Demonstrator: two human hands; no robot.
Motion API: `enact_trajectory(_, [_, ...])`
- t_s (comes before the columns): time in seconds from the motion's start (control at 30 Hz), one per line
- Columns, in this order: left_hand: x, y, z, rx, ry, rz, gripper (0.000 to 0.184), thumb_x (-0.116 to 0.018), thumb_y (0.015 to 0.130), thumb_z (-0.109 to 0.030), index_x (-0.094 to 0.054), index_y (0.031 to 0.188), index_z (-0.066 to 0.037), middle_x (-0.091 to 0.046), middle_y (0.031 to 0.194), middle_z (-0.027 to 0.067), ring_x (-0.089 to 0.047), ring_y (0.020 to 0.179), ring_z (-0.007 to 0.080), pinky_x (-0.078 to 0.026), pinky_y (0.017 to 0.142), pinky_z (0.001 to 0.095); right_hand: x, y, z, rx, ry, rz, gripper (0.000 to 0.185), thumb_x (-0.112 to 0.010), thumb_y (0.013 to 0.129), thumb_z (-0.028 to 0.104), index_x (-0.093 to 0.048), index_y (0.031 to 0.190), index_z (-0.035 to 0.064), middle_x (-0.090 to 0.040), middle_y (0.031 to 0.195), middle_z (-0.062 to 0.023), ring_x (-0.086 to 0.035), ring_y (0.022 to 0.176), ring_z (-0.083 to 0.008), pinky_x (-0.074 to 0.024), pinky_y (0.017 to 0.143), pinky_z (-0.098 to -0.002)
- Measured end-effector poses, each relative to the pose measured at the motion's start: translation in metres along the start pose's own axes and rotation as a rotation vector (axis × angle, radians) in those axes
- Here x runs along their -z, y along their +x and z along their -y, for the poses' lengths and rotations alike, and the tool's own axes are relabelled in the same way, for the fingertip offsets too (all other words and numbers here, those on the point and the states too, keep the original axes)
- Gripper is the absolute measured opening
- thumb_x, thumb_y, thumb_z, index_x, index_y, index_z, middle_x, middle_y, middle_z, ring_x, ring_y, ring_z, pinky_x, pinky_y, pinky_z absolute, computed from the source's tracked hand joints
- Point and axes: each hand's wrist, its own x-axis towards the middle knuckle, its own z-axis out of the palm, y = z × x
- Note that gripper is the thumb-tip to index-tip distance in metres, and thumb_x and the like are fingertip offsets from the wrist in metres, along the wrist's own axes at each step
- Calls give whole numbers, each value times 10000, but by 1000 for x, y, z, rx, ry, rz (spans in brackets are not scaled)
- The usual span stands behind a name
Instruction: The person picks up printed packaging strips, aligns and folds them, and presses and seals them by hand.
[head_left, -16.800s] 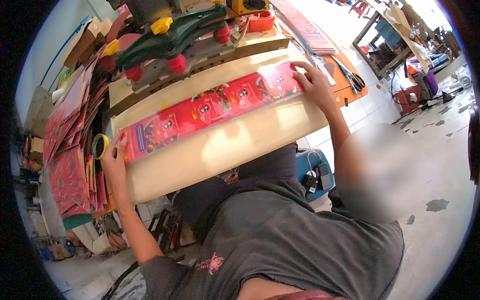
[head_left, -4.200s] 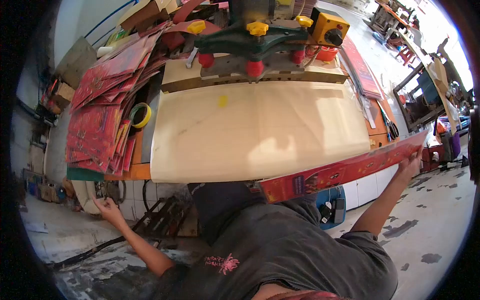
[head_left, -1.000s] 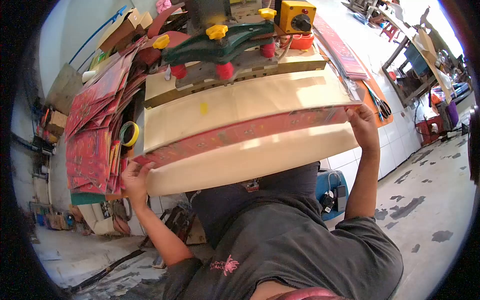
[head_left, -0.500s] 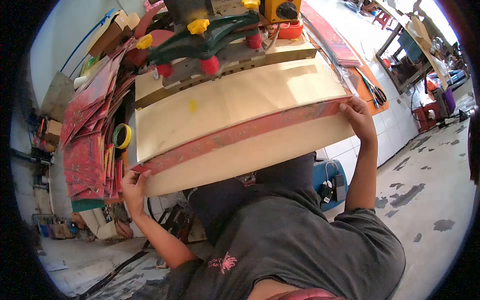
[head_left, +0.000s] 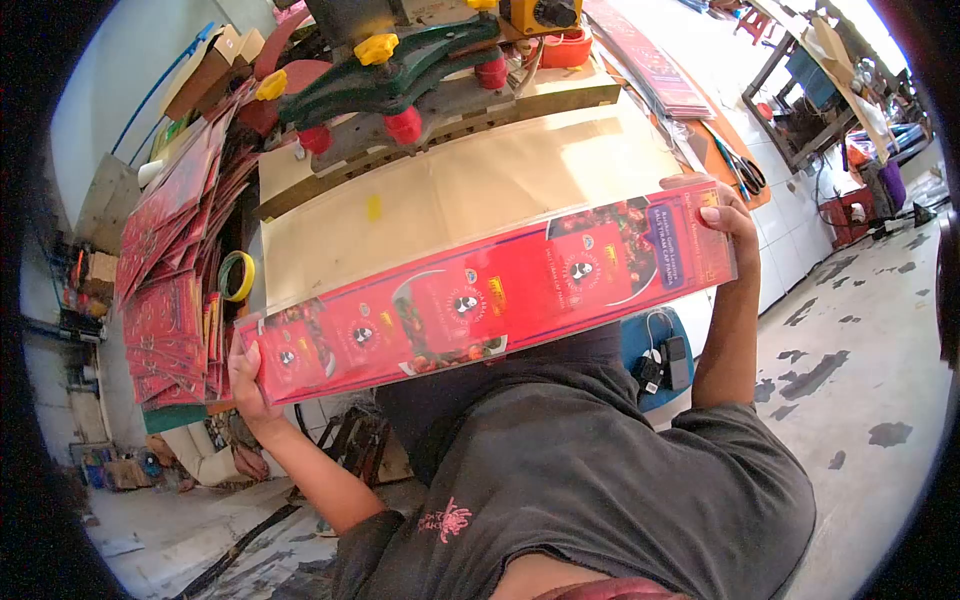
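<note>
A long, glossy red printed strip (head_left: 525, 297) with pictures of food and round logos is stretched between my two hands, tilted up to the right. My left hand (head_left: 252, 378) is closed on its lower left end, thumb on the printed face. At the right end, my right hand (head_left: 728, 212) grips the edge, with the thumb in front and some fingers behind. Beyond the strip lies a tan board (head_left: 440, 180), partly covered by it. Behind that stands a press-like machine with a green metal arm (head_left: 390, 85), yellow knobs and red round feet.
Stacks of red printed sheets (head_left: 170, 320) lie on the left beside a yellow tape roll (head_left: 237, 276). More long red sheets (head_left: 655, 60) and black-handled scissors (head_left: 748, 175) are at the right. A blue stool (head_left: 640, 375) holding black chargers stands near my right arm.
The strip has been turned so that its printed face shows, where before mostly a tan surface and a narrow red band showed. Both hands still hold its ends.
</note>
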Motion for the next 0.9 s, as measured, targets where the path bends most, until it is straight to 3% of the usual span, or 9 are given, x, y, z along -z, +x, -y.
enact_trajectory(0.27, [-13, -3, 9, -61, -11, -51, 443, -662, 937, -205, -549, 1289, 39, -672, 1187, 149, -680, 1032, 210, -543, 936, 346, 0, 9, -4, 4, 122, 105, 606, -666, 807, 268, -607, 1252, -139, -710, 1082, -238, -729, 923, -230, -593, 864, -324])
enact_trajectory(0.33, [-8, -2, 11, -74, -18, -59, 370, -649, 978, -208, -577, 1258, 23, -693, 1142, 118, -682, 999, 181, -539, 919, 328, -3, 12, -1, 42, -1, 100, 487, -678, 897, 282, -658, 1200, -99, -726, 1069, -189, -713, 929, -195, -564, 872, -305])
enact_trajectory(0.5, [5, 2, 10, -62, 55, -73, 266, -620, 1038, -216, -615, 1176, 11, -705, 1114, 86, -665, 981, 130, -531, 895, 301, 15, 26, -22, 26, -119, 118, 327, -706, 972, 284, -720, 1066, -29, -744, 998, -87, -684, 893, -127, -533, 822, -279])
enact_trajectory(0.6, [10, 8, 9, -4, 264, -156, 261, -661, 1021, -245, -625, 1130, -10, -722, 1018, 63, -649, 910, 91, -518, 847, 272, 14, 38, -30, -43, -347, 60, 334, -744, 947, 317, -736, 996, -12, -724, 928, -51, -651, 831, -80, -519, 739, -242])
enact_trajectory(0.67, [28, 19, 16, 110, 732, -152, 291, -682, 1012, -254, -614, 1164, -16, -706, 868, 31, -607, 802, 65, -491, 762, 250, 14, 45, -29, -115, -475, 51, 335, -746, 946, 321, -734, 1003, -8, -716, 911, -40, -643, 811, -76, -516, 716, -246])
enact_trajectory(0.7, [22, 20, 14, 108, 733, -153, 291, -682, 1012, -254, -614, 1164, -16, -706, 868, 31, -607, 802, 65, -491, 762, 250, 13, 46, -28, -189, -600, 40, 336, -747, 946, 325, -733, 1011, -4, -707, 893, -29, -634, 792, -71, -513, 694, -251])
enact_trajectory(0.77, [-3, 27, 10, 40, 964, -200, 350, -692, 1003, -239, -573, 1249, -21, -645, 741, -1, -560, 707, 65, -460, 691, 250, 6, 52, -33, -150, -532, 64, 328, -742, 949, 295, -715, 1074, -7, -690, 860, -13, -619, 745, -85, -502, 665, -272])
enact_trajectory(0.83, [-19, 38, 9, -15, 964, -234, 387, -688, 1003, -233, -546, 1295, -23, -632, 747, 3, -549, 713, 70, -452, 692, 250, 11, 69, -52, 68, -401, 90, 361, -727, 953, 258, -674, 1163, -31, -686, 839, -20, -614, 722, -101, -494, 639, -296])
enact_trajectory(0.9, [-23, 54, 9, -69, 963, -274, 428, -685, 1004, -227, -519, 1342, -24, -619, 752, 8, -537, 718, 75, -444, 693, 250, 15, 86, -57, 101, -578, 45, 371, -715, 954, 238, -657, 1199, -33, -688, 834, -47, -626, 725, -113, -499, 644, -304])
